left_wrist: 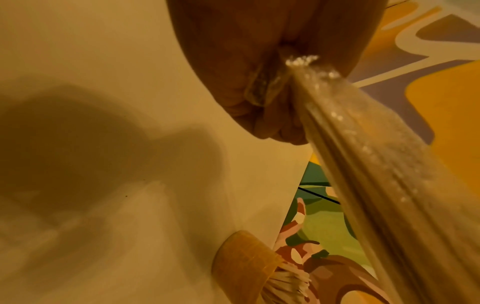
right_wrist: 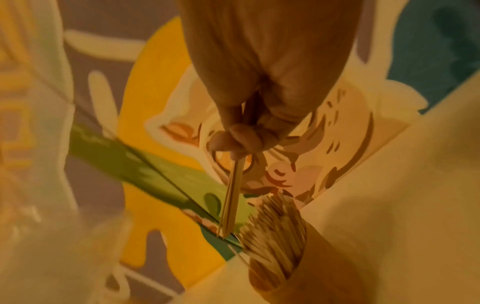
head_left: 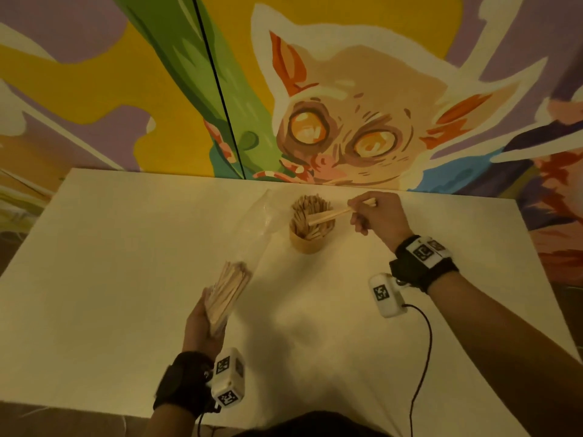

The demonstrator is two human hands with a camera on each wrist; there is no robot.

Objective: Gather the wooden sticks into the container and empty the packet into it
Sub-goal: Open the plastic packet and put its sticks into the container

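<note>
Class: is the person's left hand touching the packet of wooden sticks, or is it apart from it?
Touching. The left wrist view shows the left hand with fingers curled around the clear packet; the head view agrees.

The right hand (head_left: 377, 216) was held forward with fingers pinched on a few sticks (head_left: 328, 216), while the left hand (head_left: 202, 326) was curled around a packet (head_left: 228, 294).

Container (head_left: 305, 242): round tan cup, upright on the white table, far centre, packed with pale wooden sticks (head_left: 310, 216) that fan out above its rim.
Loose sticks (head_left: 328, 215): a few thin pale ones, pinched together, tips slanting down over the cup's mouth.
Packet (head_left: 227, 294): clear plastic sleeve full of sticks, held tilted above the table, near side, well apart from the cup.
</note>
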